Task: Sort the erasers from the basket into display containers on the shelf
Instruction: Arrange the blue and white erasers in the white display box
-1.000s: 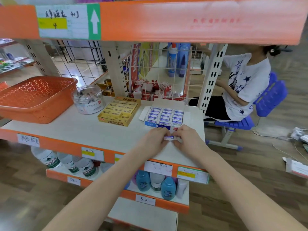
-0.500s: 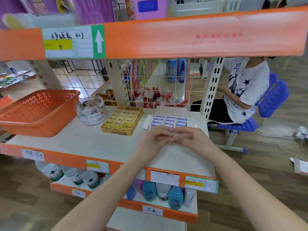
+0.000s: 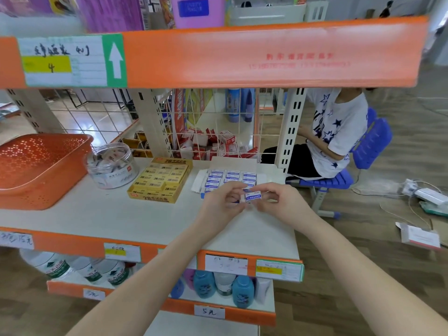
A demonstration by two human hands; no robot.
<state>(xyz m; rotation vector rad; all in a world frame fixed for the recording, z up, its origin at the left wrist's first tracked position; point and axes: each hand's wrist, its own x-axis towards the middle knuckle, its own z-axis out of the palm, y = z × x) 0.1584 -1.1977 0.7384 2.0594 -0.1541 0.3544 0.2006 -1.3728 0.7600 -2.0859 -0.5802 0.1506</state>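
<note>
— Both hands have raised the eraser (image 3: pixel 252 197) off the shelf (image 3: pixel 121 214), up from the front edge of the blue display box (image 3: pixel 230 177).
— Grip?
— The left hand (image 3: pixel 221 206) and right hand (image 3: pixel 281 202) each pinch one end, fingers curled, just before that box.
— Risk?
— Such a light pinch could slip, I'd say, dropping it past the shelf edge. Left of that box: yellow box (image 3: pixel 161 178), then orange basket (image 3: pixel 41 170).

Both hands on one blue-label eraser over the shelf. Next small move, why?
Probably move the eraser forward and down into the blue box just behind it: left hand and right hand both pinch it, its label matches the rows there, and the yellow box holds a different kind.
</note>
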